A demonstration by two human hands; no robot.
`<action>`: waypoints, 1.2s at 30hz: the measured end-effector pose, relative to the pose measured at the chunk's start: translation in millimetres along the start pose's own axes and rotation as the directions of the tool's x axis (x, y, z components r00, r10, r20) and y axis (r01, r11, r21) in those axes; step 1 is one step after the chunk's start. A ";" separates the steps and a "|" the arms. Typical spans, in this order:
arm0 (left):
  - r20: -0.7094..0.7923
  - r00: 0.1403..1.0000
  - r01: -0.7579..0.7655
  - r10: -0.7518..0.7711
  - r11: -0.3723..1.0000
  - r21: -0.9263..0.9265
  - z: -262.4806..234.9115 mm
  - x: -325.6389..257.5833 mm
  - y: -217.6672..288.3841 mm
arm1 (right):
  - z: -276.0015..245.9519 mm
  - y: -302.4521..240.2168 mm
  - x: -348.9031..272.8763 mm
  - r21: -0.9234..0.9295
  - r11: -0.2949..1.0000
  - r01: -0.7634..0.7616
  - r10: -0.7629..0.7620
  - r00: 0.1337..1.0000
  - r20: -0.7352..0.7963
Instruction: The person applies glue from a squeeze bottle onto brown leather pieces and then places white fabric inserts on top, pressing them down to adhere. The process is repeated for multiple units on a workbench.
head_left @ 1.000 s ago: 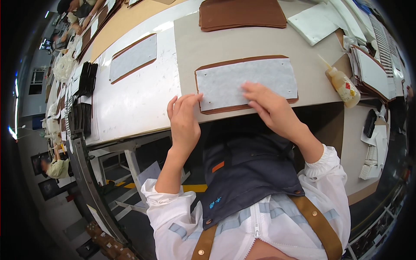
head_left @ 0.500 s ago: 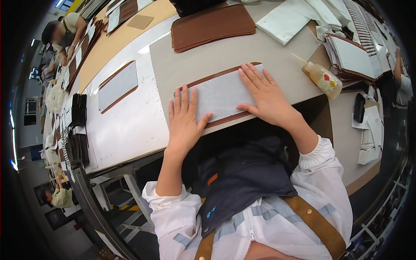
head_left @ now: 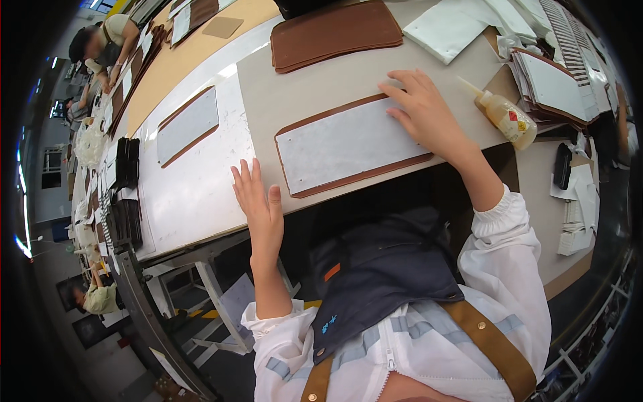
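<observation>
Grey rectangular lining sheet lies glued on a brown leather panel at the near edge of the desk. Right hand presses flat, fingers spread, on the sheet's end at 3 o'clock. Left hand, open and flat, rests on the desk's edge at the panel's 8 o'clock, just beside it, gripping nothing. A squeeze bottle of yellow glue lies at 3 o'clock of the right hand; a stack of brown leather pieces sits at 12 o'clock.
</observation>
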State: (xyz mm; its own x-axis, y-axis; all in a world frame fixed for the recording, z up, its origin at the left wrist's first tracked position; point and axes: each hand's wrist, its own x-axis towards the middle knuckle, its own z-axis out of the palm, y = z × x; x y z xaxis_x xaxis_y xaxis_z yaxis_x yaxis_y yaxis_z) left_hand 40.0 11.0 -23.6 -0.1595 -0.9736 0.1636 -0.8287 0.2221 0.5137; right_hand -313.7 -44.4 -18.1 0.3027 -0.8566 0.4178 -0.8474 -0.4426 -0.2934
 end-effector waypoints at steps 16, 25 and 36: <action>-0.200 0.980 -0.048 0.006 0.978 -0.205 -2.7 -28.4 8.1 | -10.7 -41.1 -15.0 0.296 0.944 0.144 -0.220 0.944 0.245; -0.185 0.983 -0.052 0.011 0.974 -0.219 -3.7 -30.4 6.0 | -10.8 -39.8 -15.5 0.303 0.943 0.135 -0.214 0.945 0.245; -0.204 0.979 -0.049 0.007 0.978 -0.201 -3.5 -33.9 2.6 | -10.9 -41.2 -19.4 0.287 0.946 0.150 -0.217 0.952 0.218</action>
State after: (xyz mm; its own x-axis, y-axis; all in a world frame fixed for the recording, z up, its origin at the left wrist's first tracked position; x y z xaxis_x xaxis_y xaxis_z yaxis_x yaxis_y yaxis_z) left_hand 45.1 44.7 -24.9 -0.0529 -0.9405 0.3357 -0.6953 0.2760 0.6636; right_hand -289.5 -6.7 -4.7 0.5668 -0.7770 0.2739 -0.6314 -0.6233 -0.4614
